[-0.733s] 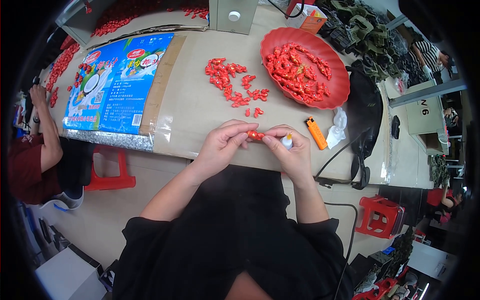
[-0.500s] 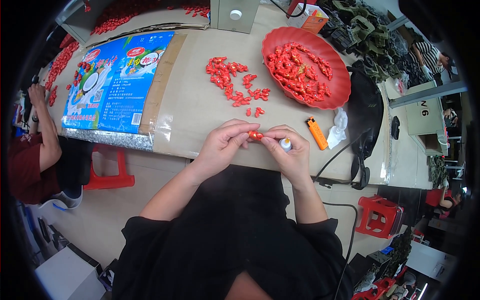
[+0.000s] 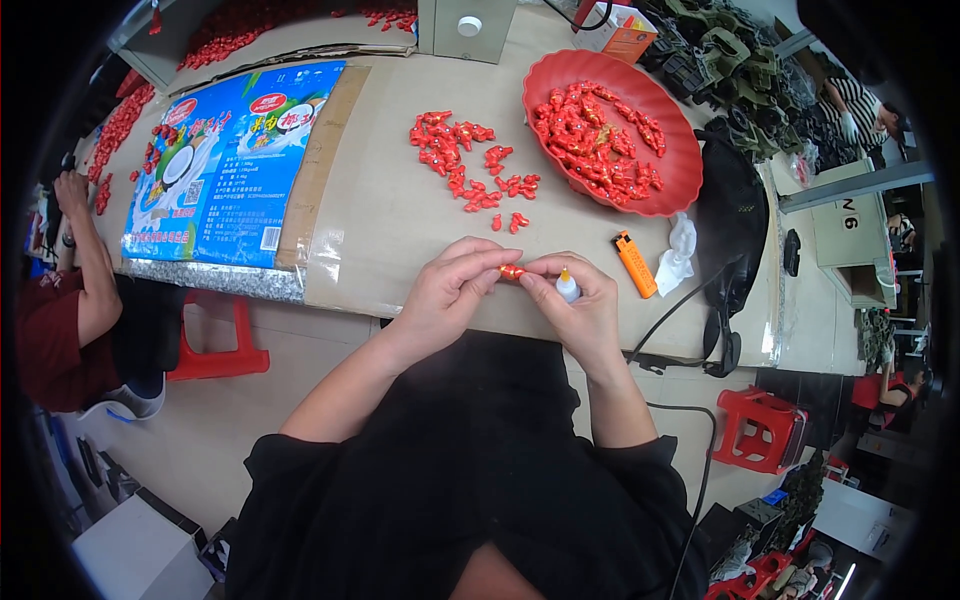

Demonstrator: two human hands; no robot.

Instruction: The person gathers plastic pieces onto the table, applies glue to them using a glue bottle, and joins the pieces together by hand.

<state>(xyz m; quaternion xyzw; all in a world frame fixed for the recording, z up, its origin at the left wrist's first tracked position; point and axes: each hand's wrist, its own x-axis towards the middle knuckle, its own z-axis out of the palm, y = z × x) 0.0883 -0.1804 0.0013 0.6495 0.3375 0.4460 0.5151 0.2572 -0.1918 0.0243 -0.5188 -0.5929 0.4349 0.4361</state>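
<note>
A small red figurine (image 3: 511, 272) with gold marks is pinched between the fingertips of both hands, above the table's near edge. My left hand (image 3: 447, 290) is closed on its left end. My right hand (image 3: 588, 318) steadies the other end with thumb and forefinger. Tucked in that same hand is a small white bottle (image 3: 567, 287), its yellowish nozzle tip pointing up. Beyond the hands, several more red figurines (image 3: 440, 150) lie in a loose cluster. A red scalloped dish (image 3: 672, 190) behind on the right holds a heap of them.
An orange lighter (image 3: 635, 265) and crumpled white tissue (image 3: 677, 258) lie right of my hand, beside a black bag (image 3: 735, 230) with a cord. Flattened blue printed cardboard (image 3: 230, 170) covers the left of the table (image 3: 370, 230). Another person's arm (image 3: 95, 240) reaches in at far left.
The white bottle has tipped more upright in my right hand, showing its nozzle. Both hands keep the figurine in nearly the same place.
</note>
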